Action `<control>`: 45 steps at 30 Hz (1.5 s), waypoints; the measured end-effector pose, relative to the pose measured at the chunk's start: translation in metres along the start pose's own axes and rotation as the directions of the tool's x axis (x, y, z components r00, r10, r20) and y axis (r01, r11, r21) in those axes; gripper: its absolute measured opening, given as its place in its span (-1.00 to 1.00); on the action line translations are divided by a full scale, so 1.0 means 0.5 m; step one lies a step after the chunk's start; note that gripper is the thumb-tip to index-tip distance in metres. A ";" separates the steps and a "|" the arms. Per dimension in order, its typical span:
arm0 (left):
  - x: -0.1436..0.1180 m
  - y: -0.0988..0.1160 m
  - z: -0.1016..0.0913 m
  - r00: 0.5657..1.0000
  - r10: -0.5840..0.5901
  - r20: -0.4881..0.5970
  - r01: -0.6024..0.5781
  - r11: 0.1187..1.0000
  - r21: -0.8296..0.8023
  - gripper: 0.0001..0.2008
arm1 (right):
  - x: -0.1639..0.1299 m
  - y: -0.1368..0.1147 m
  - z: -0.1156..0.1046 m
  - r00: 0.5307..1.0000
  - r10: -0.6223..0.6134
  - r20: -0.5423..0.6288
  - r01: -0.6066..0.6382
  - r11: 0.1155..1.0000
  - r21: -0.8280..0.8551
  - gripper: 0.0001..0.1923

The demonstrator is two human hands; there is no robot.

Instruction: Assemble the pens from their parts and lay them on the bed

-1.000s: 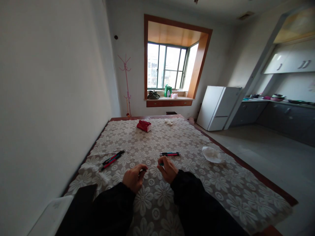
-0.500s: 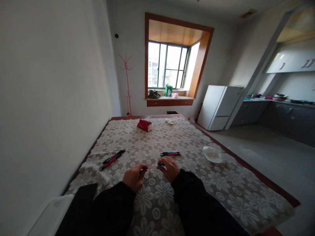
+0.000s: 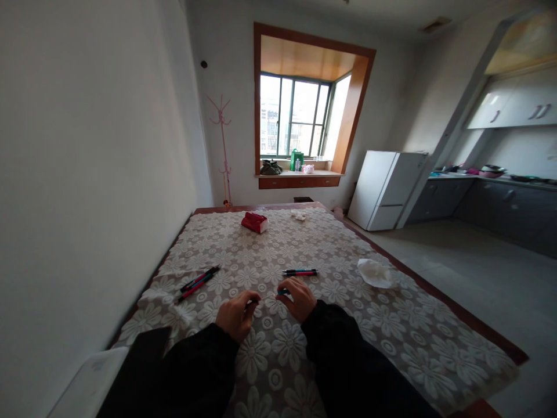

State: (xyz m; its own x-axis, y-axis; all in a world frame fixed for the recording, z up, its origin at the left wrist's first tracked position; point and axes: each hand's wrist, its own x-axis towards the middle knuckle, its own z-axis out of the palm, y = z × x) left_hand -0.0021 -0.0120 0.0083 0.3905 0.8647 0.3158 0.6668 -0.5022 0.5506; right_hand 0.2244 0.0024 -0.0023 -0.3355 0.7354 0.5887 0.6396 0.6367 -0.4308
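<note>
My left hand [image 3: 237, 313] hovers over the flowered tablecloth [image 3: 275, 378], thumb and fingers closed on a small dark piece [image 3: 251, 302] mostly hidden by the fingers. Facing it across a short gap, my right hand [image 3: 300, 299] pinches a small blue piece [image 3: 282, 292], perhaps a pen part; its kind is not clear. Just beyond the right hand lie pens [image 3: 300, 272], dark with teal and red parts, side by side. More pens [image 3: 199, 283] of the same look rest to the left of my left hand.
Crumpled white paper [image 3: 376, 274] lies to the right. Farther back are a red tissue pack [image 3: 255, 222] and a small white scrap [image 3: 298, 216]. A black flat object [image 3: 143, 360] and a white box [image 3: 89, 383] are at the lower left, near the wall.
The view has shifted very slightly. Both hands keep nearly the same pose and the same pieces; the pens have not moved on the cloth.
</note>
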 end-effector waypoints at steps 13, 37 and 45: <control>-0.001 0.001 0.000 1.000 -0.016 0.016 0.016 1.000 0.002 -0.77 | -0.003 -0.009 -0.003 0.983 -0.025 0.182 0.038 0.997 -0.065 -0.78; -0.001 -0.011 0.010 1.000 0.031 -0.002 -0.031 0.999 0.020 -0.78 | -0.003 -0.002 0.015 0.999 -0.012 0.029 0.008 0.991 0.134 -0.94; -0.002 -0.010 0.010 0.999 0.039 0.009 -0.039 0.999 0.030 -0.78 | -0.001 -0.009 0.011 0.999 -0.028 0.039 0.022 0.989 0.143 -0.93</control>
State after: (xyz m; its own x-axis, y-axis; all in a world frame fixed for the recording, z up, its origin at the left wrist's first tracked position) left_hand -0.0027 -0.0103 0.0014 0.4221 0.8443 0.3300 0.6695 -0.5358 0.5145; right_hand 0.2180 0.0003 -0.0046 -0.3803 0.7258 0.5732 0.5266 0.6795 -0.5109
